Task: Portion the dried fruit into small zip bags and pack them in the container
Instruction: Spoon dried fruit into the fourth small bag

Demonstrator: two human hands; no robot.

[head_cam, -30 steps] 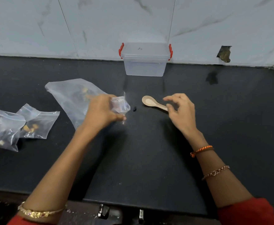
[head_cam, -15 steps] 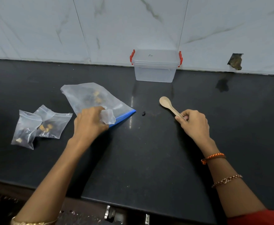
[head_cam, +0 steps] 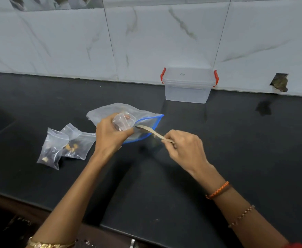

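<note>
The right hand is curled tight round the tail end of a slim beige spoon, pinching the handle between thumb and fingers. From that grip the spoon runs up and to the left, away from the knuckles, its long axis slanting toward the other hand; the bowl end sits right at the blue-edged mouth of the large clear zip bag lying flat on the black counter. Whether the bowl carries any fruit I can't make out from here.

Just beyond the spoon's tip, the left hand grips a small clear zip bag, fingers wrapped round its lower part so the open top faces up and slightly toward the spoon. It is held over the big bag, touching or nearly touching it. Something reddish-orange shows through the plastic, though I cannot say which of the two bags it lies in.

So the matter to watch is the short gap between spoon bowl and the little bag's opening: the bowl lies to the right of and a shade below that opening, and I'd judge the spoon must dip into the big bag and then lift leftward into the small one.

Farther out, left of the left hand, two small filled zip bags lie overlapping on the counter, dark and yellowish pieces inside. Well beyond both hands, against the wall, stands the clear plastic container with red clips, its lid on.
</note>
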